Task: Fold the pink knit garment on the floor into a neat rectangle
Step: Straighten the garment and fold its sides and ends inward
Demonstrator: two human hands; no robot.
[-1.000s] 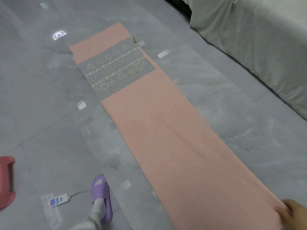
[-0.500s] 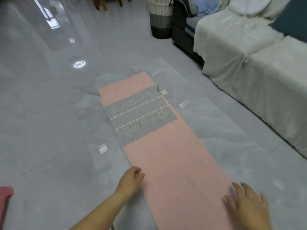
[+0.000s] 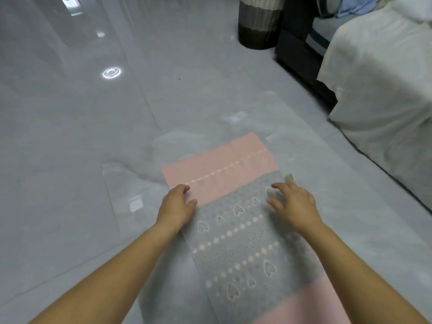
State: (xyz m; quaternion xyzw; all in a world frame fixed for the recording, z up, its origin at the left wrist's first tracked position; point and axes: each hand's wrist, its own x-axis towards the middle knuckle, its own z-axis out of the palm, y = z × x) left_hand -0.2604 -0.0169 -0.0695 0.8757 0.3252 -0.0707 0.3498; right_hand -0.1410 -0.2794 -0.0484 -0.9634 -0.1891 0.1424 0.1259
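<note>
The pink knit garment [image 3: 222, 169] lies flat as a long strip on the grey floor, with a grey band of hearts and dots across it. Its far pink end carries a dashed white line. My left hand [image 3: 177, 204] rests at the strip's left edge, where pink meets grey, fingers loosely bent. My right hand [image 3: 292, 202] hovers over or touches the grey band near the right edge, fingers spread; contact is unclear. A small pale tag [image 3: 289, 177] sticks out just beyond my right fingertips.
A sofa under a white cover [image 3: 383, 90] runs along the right side. A dark striped basket [image 3: 259, 22] stands at the back beside dark furniture [image 3: 299, 47]. Clear plastic sheeting [image 3: 131, 183] lies under the garment. A ceiling light reflects off the glossy floor [image 3: 112, 72].
The view has moved forward along the strip toward its far end. Both hands have travelled from the plain pink section up to the grey patterned band.
</note>
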